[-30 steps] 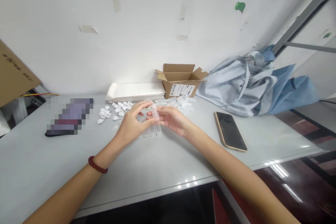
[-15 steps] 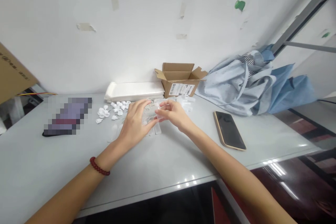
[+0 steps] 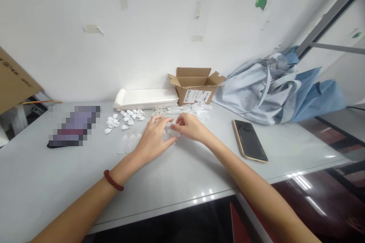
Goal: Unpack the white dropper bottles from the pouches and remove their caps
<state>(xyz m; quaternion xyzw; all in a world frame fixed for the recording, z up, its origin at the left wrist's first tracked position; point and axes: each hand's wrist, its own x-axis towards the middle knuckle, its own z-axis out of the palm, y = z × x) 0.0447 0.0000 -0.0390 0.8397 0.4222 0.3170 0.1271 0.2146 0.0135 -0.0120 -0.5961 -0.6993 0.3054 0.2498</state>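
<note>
My left hand (image 3: 152,136) is low over the table, its thumb and fingers stretched out and apart around the left side of some small clear plastic pieces. From the right, my right hand (image 3: 192,127) pinches a clear plastic piece (image 3: 174,133) between thumb and fingertips; its exact shape is hard to make out. More flat clear pieces (image 3: 131,142) lie in a row left of my left hand, partly covered by it. Behind the hands are a bundle of pale cords (image 3: 159,111) and a heap of clear plastic pieces (image 3: 202,111).
Several small white caps (image 3: 129,115) lie at the left. A stack of white flat packets (image 3: 148,98) and an open cardboard box (image 3: 195,91) stand against the wall. Right of my hands are a phone (image 3: 250,140) and blue cloth bags (image 3: 262,91). A pixelated item (image 3: 75,125) sits far left.
Both hands have lowered slightly toward the table, and the right hand's clear piece came down with them. The pale cords behind are now more exposed.
</note>
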